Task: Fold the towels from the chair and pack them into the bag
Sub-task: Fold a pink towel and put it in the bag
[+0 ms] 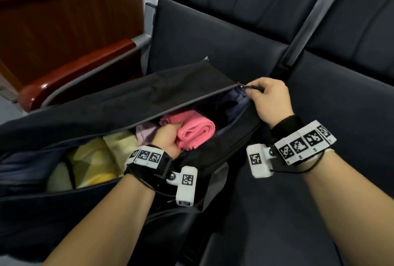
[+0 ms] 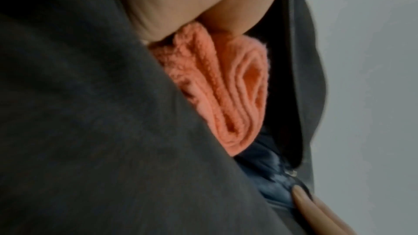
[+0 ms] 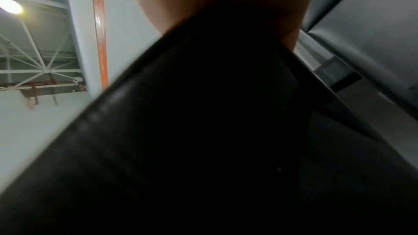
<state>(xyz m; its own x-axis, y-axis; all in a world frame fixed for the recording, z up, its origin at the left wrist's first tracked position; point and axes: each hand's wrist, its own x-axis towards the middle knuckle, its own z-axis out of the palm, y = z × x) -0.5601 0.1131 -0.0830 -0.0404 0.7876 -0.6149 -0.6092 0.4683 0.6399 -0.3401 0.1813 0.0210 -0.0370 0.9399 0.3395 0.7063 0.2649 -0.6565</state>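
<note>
Left hand [image 1: 165, 141]: fingers buried in bag [image 1: 128, 99], pressed against pink towel [image 1: 195, 133]; curl hidden.
Right hand [image 1: 267, 99]: zipper pull [image 1: 252, 88] pinched at bag's end.

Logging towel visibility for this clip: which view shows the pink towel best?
The head view: the folded pink towel lies whole inside the open bag, beside the left hand. The left wrist view shows it close but blurred, partly behind bag fabric. The right wrist view shows none of it.

White coded wristbands [image 1: 304, 144], black straps, cables
</note>
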